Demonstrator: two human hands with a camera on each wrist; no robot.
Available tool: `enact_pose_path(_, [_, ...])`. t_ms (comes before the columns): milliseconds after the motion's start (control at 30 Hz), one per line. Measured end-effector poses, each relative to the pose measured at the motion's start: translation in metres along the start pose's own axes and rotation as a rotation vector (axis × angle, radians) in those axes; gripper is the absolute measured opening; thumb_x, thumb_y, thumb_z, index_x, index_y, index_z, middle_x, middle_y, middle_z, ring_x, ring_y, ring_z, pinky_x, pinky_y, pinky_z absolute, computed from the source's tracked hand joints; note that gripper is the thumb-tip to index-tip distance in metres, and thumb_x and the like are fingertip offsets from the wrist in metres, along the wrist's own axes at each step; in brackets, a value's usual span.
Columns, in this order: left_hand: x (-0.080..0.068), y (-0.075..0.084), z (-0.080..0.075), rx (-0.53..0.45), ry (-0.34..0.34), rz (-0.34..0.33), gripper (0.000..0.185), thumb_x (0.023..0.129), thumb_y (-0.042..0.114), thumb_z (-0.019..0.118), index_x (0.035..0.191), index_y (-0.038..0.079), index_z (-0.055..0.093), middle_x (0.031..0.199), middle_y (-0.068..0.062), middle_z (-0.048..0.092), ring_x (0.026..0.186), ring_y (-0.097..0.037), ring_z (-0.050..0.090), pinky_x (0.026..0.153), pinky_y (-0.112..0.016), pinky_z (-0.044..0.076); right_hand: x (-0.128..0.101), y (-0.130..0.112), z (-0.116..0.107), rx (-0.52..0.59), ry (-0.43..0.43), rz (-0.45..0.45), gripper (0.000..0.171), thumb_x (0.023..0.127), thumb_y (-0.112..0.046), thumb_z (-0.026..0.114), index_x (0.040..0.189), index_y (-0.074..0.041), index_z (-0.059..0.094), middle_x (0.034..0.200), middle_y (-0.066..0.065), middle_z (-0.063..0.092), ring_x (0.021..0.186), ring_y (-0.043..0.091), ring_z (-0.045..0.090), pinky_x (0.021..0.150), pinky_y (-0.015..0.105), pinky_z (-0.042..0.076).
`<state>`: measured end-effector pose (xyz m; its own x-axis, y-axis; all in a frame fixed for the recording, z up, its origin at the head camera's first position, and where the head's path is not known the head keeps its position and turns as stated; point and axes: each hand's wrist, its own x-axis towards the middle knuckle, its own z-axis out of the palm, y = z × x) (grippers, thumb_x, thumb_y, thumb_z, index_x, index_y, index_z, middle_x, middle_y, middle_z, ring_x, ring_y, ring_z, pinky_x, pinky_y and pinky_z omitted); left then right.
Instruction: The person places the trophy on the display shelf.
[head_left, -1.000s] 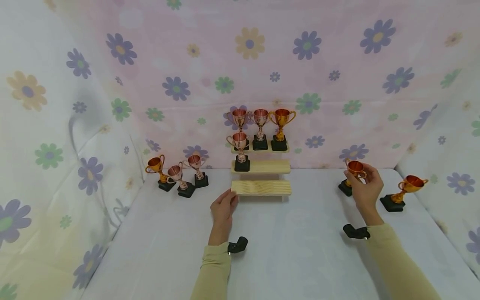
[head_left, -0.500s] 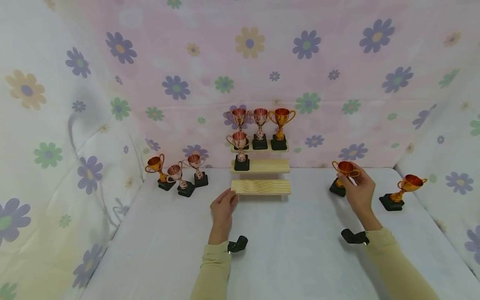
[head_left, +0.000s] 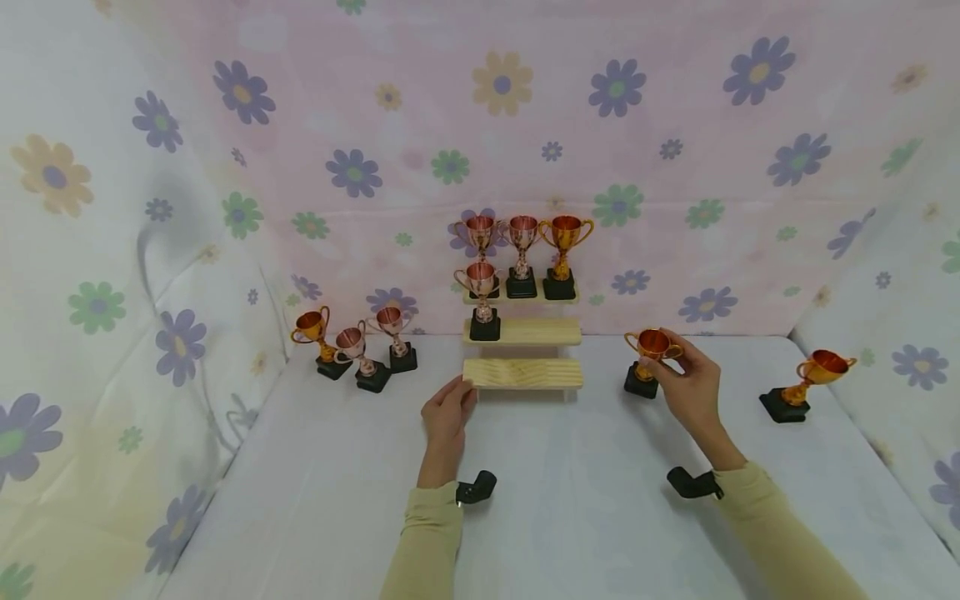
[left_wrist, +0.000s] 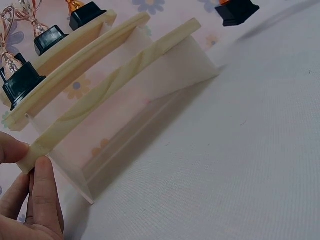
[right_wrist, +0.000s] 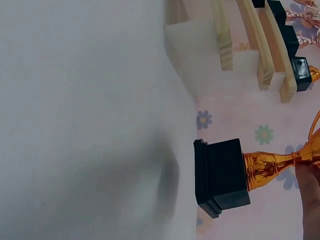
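Note:
My right hand (head_left: 688, 385) pinches a gold trophy cup (head_left: 647, 352) by its bowl and stem, upright, to the right of a three-step wooden shelf (head_left: 522, 374). In the right wrist view the trophy's black base (right_wrist: 221, 175) hangs over the table with a shadow below. My left hand (head_left: 447, 418) grips the left end of the lowest step, thumb (left_wrist: 11, 149) above and fingers beneath. On the top step stand a gold trophy (head_left: 561, 250) and two rose-gold ones, including one (head_left: 522, 250) in the middle. Another rose-gold trophy (head_left: 483, 300) occupies the middle step's left end.
At the left of the white table, a gold trophy (head_left: 315, 337) stands beside two rose-gold trophies (head_left: 366, 358). A second gold trophy (head_left: 805, 385) sits far right. Flowered cloth (head_left: 420, 108) hangs behind and along both sides.
My right hand has carried the gold trophy leftward from near the far-right trophy toward the shelf. The left hand stays at the lowest step.

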<state>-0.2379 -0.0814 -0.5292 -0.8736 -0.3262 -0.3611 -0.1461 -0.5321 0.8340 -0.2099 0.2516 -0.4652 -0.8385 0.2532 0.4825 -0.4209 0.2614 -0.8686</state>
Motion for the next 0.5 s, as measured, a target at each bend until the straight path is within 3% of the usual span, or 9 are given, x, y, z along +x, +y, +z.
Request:
enact_pose_path(200, [0.000,0.001,0.000,0.009,0.008,-0.009,0.032,0.092,-0.001,0.070,0.123,-0.007,0.067,0.118,-0.019,0.065,0.094,-0.017,0.068,0.084,-0.024,0.061,-0.001,0.009,0.011,-0.007,-0.061,-0.039,0.055,0.079,0.020,0.075,0.132,0.011,0.061,0.119,0.010,0.066,0.094,0.000,0.064,0.081,0.012,0.056])
enact_pose_path(367, [0.000,0.001,0.001,0.014,0.015,-0.007,0.032,0.091,-0.001,0.070,0.123,-0.007,0.068,0.118,-0.020,0.066,0.094,-0.016,0.068,0.084,-0.024,0.061,-0.004,-0.001,0.017,-0.014,-0.111,-0.040,0.055,0.080,0.014,0.078,0.133,0.007,0.062,0.124,0.027,0.064,0.096,-0.002,0.065,0.081,0.014,0.057])
enact_pose_path(500, [0.000,0.001,0.001,0.013,0.018,-0.005,0.032,0.091,-0.001,0.071,0.122,-0.007,0.068,0.118,-0.019,0.066,0.093,-0.016,0.068,0.084,-0.025,0.061,-0.004,-0.013,0.021,-0.010,-0.139,-0.067,0.055,0.079,0.017,0.077,0.131,0.009,0.062,0.123,0.024,0.066,0.098,-0.003,0.066,0.081,0.015,0.057])
